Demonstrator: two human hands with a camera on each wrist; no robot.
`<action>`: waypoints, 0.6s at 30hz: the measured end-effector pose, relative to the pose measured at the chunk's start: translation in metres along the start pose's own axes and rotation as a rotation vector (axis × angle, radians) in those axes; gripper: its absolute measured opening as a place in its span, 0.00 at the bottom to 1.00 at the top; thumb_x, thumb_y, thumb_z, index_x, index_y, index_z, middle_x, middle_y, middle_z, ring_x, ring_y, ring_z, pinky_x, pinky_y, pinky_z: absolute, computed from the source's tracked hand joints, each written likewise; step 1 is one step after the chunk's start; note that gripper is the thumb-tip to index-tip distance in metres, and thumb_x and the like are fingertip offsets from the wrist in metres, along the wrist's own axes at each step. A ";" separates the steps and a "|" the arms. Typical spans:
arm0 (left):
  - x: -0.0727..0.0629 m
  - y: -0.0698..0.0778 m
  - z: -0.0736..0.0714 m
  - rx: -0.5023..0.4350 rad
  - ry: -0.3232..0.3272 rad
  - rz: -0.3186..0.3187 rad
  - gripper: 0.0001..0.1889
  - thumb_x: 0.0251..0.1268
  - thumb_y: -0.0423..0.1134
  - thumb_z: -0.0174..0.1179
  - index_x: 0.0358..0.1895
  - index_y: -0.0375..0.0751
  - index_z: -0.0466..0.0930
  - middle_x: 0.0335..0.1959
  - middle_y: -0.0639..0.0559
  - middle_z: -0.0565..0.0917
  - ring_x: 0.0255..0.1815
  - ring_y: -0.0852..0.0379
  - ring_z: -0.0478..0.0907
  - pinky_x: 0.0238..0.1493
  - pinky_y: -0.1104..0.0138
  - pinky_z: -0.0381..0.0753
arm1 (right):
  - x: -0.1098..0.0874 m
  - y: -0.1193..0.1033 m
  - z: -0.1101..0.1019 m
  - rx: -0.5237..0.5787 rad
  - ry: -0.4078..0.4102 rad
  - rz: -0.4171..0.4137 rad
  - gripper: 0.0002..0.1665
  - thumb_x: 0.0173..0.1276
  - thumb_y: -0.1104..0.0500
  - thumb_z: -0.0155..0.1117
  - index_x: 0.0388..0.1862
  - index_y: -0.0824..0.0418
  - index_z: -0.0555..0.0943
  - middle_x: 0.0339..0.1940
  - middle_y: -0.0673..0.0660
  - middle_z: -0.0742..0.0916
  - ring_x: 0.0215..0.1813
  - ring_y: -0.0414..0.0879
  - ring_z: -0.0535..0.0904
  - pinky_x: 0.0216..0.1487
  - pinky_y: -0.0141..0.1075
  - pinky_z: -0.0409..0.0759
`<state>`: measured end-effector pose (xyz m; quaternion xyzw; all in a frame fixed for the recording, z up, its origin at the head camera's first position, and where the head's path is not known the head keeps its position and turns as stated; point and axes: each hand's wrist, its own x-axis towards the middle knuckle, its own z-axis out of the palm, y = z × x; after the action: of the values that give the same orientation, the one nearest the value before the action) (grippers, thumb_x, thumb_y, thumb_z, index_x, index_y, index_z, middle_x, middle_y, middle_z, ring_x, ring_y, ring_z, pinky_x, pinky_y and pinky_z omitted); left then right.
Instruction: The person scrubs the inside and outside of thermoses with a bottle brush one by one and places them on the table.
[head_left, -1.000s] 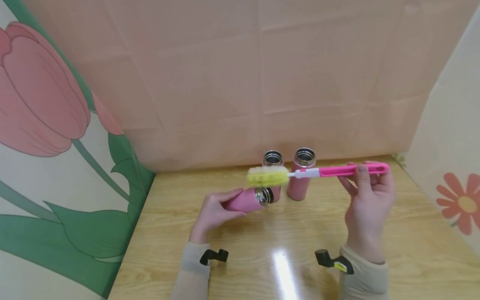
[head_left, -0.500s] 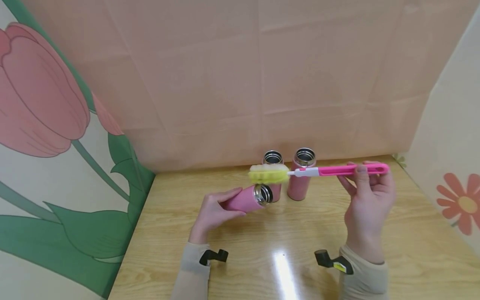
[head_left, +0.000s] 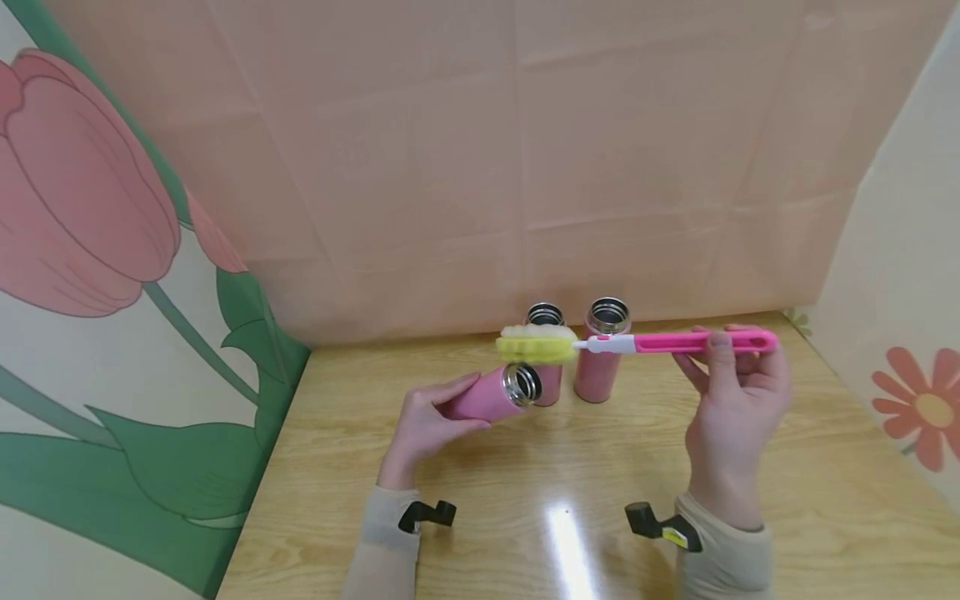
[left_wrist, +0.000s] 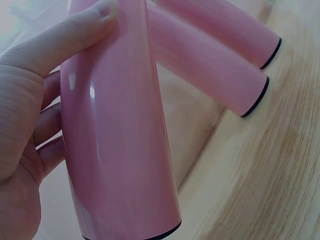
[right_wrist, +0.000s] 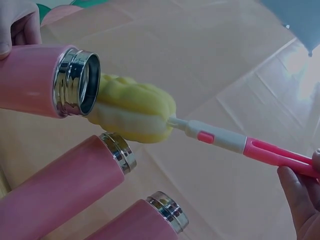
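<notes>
My left hand (head_left: 427, 423) grips a pink thermos bottle (head_left: 483, 397) round its body, tilted with its open steel mouth to the right. In my right hand (head_left: 738, 400) is a bottle brush (head_left: 660, 342), pinched by its pink handle and held level. Its yellow and white sponge head (right_wrist: 135, 110) is outside the bottle, beside and partly behind the mouth in the right wrist view. Whether sponge and rim touch I cannot tell. In the left wrist view my thumb lies along the bottle (left_wrist: 115, 130), with several fingers partly hidden behind it.
Two more lidless pink bottles stand upright behind the sponge: a nearer-left bottle (head_left: 551, 385) and a right bottle (head_left: 597, 375). A pink sheet (head_left: 420, 167) hangs along the back of the wooden table (head_left: 337, 517). Printed wall panels flank both sides.
The held bottle's mouth has tipped up slightly and shifted a little left. The brush head has risen slightly, while both hands keep their holds.
</notes>
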<state>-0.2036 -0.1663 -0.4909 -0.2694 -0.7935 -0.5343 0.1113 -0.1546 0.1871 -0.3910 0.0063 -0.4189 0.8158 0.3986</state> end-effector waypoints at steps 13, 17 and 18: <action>-0.001 -0.002 -0.003 -0.003 0.044 0.010 0.35 0.46 0.34 0.88 0.64 0.45 0.88 0.61 0.51 0.87 0.63 0.49 0.85 0.66 0.51 0.82 | 0.001 0.002 0.000 0.043 0.014 -0.017 0.21 0.70 0.66 0.75 0.53 0.79 0.79 0.41 0.70 0.88 0.41 0.56 0.90 0.44 0.49 0.88; -0.001 -0.003 -0.003 -0.002 0.058 0.010 0.36 0.46 0.35 0.88 0.64 0.45 0.88 0.61 0.52 0.87 0.63 0.50 0.85 0.66 0.52 0.82 | 0.000 0.002 0.000 0.028 0.012 -0.023 0.22 0.70 0.66 0.75 0.54 0.79 0.78 0.42 0.70 0.87 0.42 0.56 0.90 0.45 0.48 0.88; -0.001 -0.003 -0.003 -0.003 0.063 0.007 0.36 0.46 0.35 0.88 0.64 0.45 0.88 0.61 0.52 0.87 0.63 0.50 0.85 0.66 0.52 0.82 | 0.000 0.002 0.000 0.021 0.011 -0.025 0.22 0.70 0.65 0.75 0.54 0.79 0.78 0.42 0.70 0.87 0.42 0.56 0.90 0.45 0.48 0.88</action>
<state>-0.2046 -0.1705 -0.4923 -0.2553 -0.7878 -0.5434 0.1375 -0.1555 0.1865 -0.3924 0.0112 -0.4079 0.8152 0.4111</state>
